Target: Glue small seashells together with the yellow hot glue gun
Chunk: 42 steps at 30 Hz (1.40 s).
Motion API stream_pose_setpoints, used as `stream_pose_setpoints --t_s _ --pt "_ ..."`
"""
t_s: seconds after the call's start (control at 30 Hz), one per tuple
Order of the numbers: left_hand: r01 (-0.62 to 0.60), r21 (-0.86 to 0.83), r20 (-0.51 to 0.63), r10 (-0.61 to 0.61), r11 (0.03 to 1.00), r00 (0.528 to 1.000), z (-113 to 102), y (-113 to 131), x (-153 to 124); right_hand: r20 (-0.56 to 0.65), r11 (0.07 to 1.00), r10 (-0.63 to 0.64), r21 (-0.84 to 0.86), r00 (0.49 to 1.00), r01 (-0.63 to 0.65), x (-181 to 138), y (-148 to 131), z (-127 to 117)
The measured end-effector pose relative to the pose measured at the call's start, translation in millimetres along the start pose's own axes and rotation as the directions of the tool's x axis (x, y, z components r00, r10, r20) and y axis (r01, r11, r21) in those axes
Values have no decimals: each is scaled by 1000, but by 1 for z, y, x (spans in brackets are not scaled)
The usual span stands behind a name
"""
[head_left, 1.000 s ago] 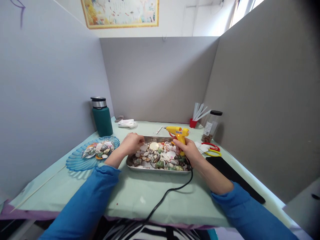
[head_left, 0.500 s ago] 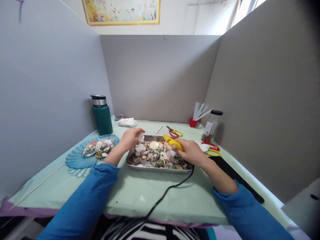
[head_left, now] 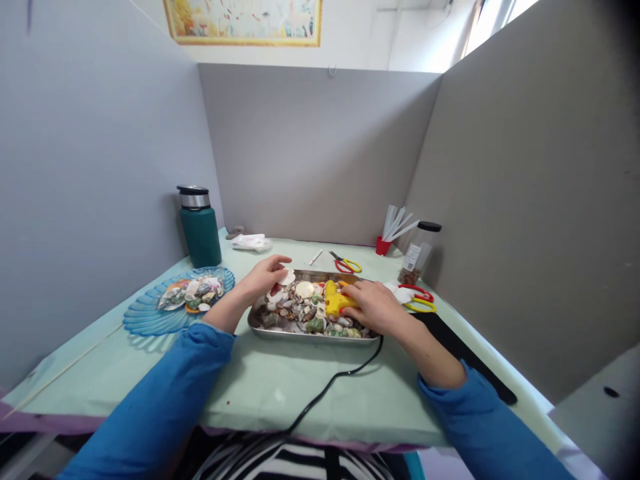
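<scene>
A metal tray (head_left: 280, 331) full of mixed seashells sits in the middle of the green table. My left hand (head_left: 264, 275) hovers over the tray's left end, fingers pinched on a small white shell (head_left: 287, 277). My right hand (head_left: 373, 306) grips a yellow glue gun (head_left: 336, 300), tipped down low over the shells with its nozzle pointing left toward the white shell. The gun's black cord (head_left: 340, 377) runs off the table's front edge.
A blue glass plate (head_left: 150, 317) with shells lies left, a green flask (head_left: 199, 227) behind it. Small scissors (head_left: 346, 264) lie behind the tray, larger scissors (head_left: 419, 298) right, beside a jar (head_left: 417, 253), a red cup of glue sticks (head_left: 387, 243) and a black pad (head_left: 460, 347).
My left hand lifted a white shell out of the tray. My right hand swung the glue gun from upright down and left over the shells, uncovering the small scissors behind.
</scene>
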<state>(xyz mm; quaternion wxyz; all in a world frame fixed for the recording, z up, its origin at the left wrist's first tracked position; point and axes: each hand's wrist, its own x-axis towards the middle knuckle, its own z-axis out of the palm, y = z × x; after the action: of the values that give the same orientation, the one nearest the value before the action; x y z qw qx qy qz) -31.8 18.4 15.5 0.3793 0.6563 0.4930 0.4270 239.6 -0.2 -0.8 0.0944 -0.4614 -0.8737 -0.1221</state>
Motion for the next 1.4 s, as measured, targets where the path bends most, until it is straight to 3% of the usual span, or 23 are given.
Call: stream_pose_setpoints --t_s 0.2,0.37,0.47,0.63,0.73,1.0,1.2,1.27,1.4 --pt "38 -51 -8 -38 998 999 6 5 -4 -56 996 -36 85 998 40 1 7 1" --pt "59 18 -22 -59 998 998 7 7 -5 -195 939 -233 211 953 273 0 -1 -6" --pt "51 37 -11 -50 998 999 9 7 -6 -158 918 -336 166 928 360 3 -16 -9" --pt "44 17 10 -44 999 999 11 10 -8 -9 918 -397 24 918 397 15 -32 -7" --pt "41 35 17 -42 999 999 11 10 -8 16 905 -426 14 905 426 19 -34 -5" --pt "6 11 28 -7 1000 1000 11 6 -8 -172 886 -335 276 926 372 13 -31 -6" --pt "-28 -78 80 35 997 996 11 4 -9 -332 772 -43 588 942 242 15 -31 -9" --pt "-23 -75 73 28 997 997 12 4 -10 -306 762 -50 604 951 234 15 -32 -7" --pt "10 -86 38 -6 996 999 13 5 -9 -234 867 -112 453 966 210 15 -30 -5"
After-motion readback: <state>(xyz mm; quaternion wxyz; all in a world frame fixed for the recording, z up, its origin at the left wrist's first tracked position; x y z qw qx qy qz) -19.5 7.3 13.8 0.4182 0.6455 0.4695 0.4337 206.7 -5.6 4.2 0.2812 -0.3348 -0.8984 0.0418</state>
